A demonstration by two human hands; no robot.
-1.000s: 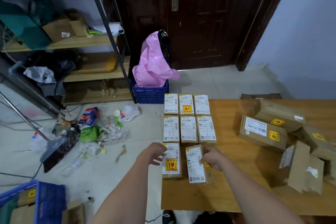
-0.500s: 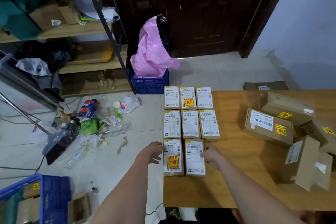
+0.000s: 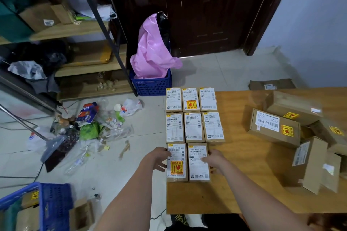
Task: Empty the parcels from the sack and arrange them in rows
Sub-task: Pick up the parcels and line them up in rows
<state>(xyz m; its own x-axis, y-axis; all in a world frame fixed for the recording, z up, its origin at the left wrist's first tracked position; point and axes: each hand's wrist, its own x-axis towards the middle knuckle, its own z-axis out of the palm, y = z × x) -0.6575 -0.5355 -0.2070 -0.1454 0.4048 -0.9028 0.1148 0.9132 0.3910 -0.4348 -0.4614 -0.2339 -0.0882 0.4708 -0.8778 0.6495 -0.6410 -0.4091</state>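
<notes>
Parcel two of the front row (image 3: 198,162), tilted a second ago, is now being pressed flat beside the fragile-stickered parcel (image 3: 176,162) on the wooden table (image 3: 244,184). It is being squared by the right hand (image 3: 216,159), fingers loosely curled at its edge, while the left hand (image 3: 156,158) is steadying its neighbour likewise. A third slot is being left open.

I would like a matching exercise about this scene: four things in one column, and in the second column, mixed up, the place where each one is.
Things
1. pink bag
2. parcel marked 12V4A-5525
3. broom
4. flat cardboard piece

Places
A. on the floor beyond the far edge of the table, near the wall
B. in the blue crate in front of the door
C. in the loose pile on the right part of the table
D. on the floor beside the litter, left of the table

Pairs: 1-B, 2-C, 3-D, 4-A
</notes>
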